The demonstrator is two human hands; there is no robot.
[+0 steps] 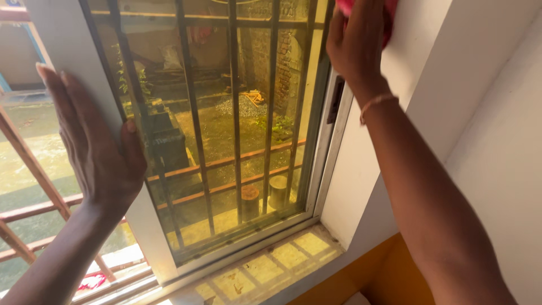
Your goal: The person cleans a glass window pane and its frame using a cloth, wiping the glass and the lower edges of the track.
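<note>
My left hand lies flat and open on the white frame of the sliding window pane, its amber-tinted glass streaked. Higher, my right hand presses a pink cloth against the white wall. Metal bars stand beyond.

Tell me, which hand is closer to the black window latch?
Right. The right hand, pressing a pink cloth, is just above and beside the black latch. The left hand lies flat on the sash's white frame, across the glass.
</note>
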